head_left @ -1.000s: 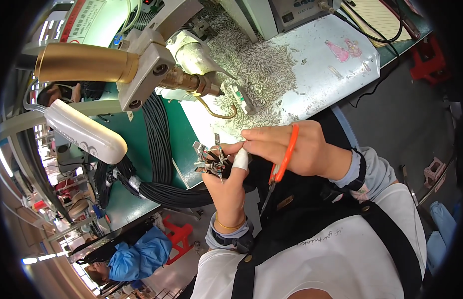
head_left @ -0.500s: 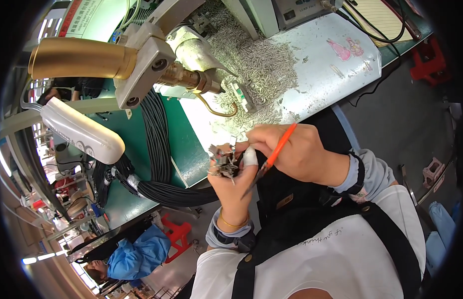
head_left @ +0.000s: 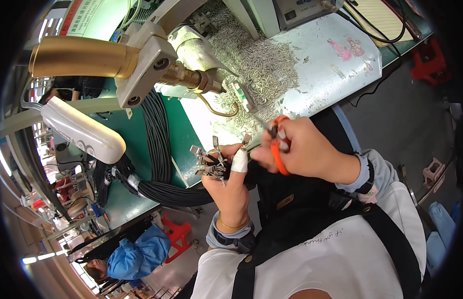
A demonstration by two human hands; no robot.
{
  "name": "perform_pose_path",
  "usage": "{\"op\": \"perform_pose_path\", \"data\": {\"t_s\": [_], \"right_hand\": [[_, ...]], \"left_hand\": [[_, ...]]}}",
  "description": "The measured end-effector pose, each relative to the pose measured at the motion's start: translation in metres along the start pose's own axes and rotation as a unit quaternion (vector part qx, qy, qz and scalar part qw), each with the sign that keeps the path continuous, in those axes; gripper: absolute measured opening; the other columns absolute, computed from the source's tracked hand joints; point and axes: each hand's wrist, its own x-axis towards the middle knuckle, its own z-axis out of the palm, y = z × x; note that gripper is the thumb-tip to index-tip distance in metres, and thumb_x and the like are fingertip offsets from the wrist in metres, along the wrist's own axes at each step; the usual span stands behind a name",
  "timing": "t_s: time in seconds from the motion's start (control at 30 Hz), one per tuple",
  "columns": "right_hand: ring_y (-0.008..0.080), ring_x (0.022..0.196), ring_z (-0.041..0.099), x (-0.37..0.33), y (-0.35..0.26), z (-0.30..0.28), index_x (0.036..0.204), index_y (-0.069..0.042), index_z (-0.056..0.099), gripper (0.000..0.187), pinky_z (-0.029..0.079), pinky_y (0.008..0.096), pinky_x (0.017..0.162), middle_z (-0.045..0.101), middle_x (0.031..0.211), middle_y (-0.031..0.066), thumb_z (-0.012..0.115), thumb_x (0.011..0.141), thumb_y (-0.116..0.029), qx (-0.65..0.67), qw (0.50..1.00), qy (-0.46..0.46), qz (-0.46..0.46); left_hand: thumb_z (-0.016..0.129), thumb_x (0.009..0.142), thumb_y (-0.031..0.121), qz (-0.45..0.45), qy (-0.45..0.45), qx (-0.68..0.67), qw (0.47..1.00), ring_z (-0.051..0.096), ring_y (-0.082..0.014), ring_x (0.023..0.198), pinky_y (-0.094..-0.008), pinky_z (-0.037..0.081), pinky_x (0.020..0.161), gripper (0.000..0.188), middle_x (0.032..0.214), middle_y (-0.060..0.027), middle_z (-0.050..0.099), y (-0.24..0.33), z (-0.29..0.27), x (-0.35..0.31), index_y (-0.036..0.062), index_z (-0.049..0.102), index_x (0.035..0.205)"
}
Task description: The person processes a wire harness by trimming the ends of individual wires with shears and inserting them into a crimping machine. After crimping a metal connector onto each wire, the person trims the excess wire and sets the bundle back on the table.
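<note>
My left hand is closed around a bundle of black cables, whose metal connector ends fan out above the fingers. A white cover wraps the left thumb. Close beside it, my right hand grips orange-handled scissors, their metal tip pointing up and left toward the bench. The right fingertips are next to the left thumb, by one of the connector ends; whether they pinch it I cannot tell.
Small metal clippings cover much of the pale worktop. A gold-coloured machine cylinder and a white lamp overhang the left. Black cables run over the green bench. Another person in blue sits at lower left.
The scissors have swung in my right hand, from tip pointing down and left to tip pointing up toward the bench. My left hand has tilted left, and the connector ends have spread apart.
</note>
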Motion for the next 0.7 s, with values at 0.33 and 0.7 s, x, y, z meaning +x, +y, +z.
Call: {"op": "perform_pose_path", "data": {"t_s": [0.33, 0.7], "right_hand": [[0.0257, 0.045, 0.054, -0.008, 0.000, 0.006, 0.063, -0.001, 0.048, 0.031, 0.040, 0.0323, 0.043, 0.052, 0.051, 0.0091, 0.065, 0.075, -0.025, -0.233, 0.971, 0.006, -0.044], [0.0068, 0.042, 0.046, 0.005, -0.008, -0.014, 0.070, -0.002, 0.048, 0.024, 0.036, 0.0228, 0.038, 0.048, 0.052, -0.0005, 0.056, 0.084, -0.019, 0.234, 0.966, 0.005, 0.109]], "left_hand": [[0.063, 0.072, -0.003, 0.008, 0.003, 0.015, 1.000, 0.049, -0.0076, 0.069, -0.0205, 0.038, 0.063, 0.018, 0.079, -0.0025, 0.056, 0.006, 0.001, -0.002, -0.0010, 0.055, 0.089], [0.055, 0.081, 0.006, -0.169, -0.138, -0.141, 0.966, 0.029, -0.0025, 0.046, -0.0178, 0.022, 0.041, 0.011, 0.062, 0.0034, 0.041, 0.015, 0.014, 0.058, -0.0002, 0.052, 0.089]]}}
